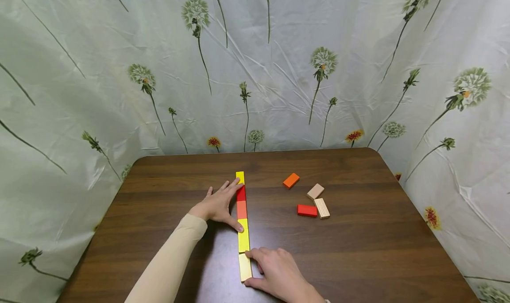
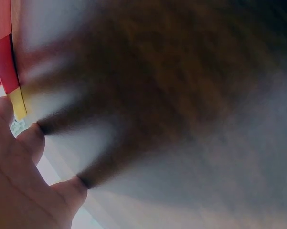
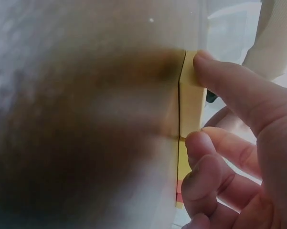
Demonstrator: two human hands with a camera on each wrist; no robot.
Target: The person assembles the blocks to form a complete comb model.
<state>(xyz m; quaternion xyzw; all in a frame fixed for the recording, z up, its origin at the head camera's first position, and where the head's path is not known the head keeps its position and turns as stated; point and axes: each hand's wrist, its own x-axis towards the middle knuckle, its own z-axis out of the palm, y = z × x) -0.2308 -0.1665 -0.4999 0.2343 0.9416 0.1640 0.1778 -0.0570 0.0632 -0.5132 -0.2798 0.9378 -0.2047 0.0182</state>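
Grip, left side: the left hand (image 1: 217, 204) clasps nothing, its fingers outstretched and laid against the block row (image 1: 245, 225), the landmark here. The sleeved left forearm (image 1: 171, 258) slants in from the near left of the row. The hand spans a length of it, fingertips toward the far end and thumb on the near yellow stretch (image 1: 243, 242), a spread that seems suited to steadying several blocks at once. The row runs away from the person along the table (image 1: 358, 258): pale end block (image 1: 245, 267) nearest, then yellow, coral (image 1: 241, 210), red (image 1: 241, 194) and yellow. Whether the near yellow stretch is one block or two cannot be told with the thumb across it.

Grip, right side: the right hand (image 1: 279, 272), entering from the near right of the row, pinches the pale end block lengthwise between thumb and index finger, probably to align it with its neighbour; the other fingers curl beneath the palm.

Right of the row, well apart, lie an orange block (image 1: 291, 180), a loose red block (image 1: 307, 211), a plain pale block (image 1: 315, 191) and a striped pale block (image 1: 322, 208).
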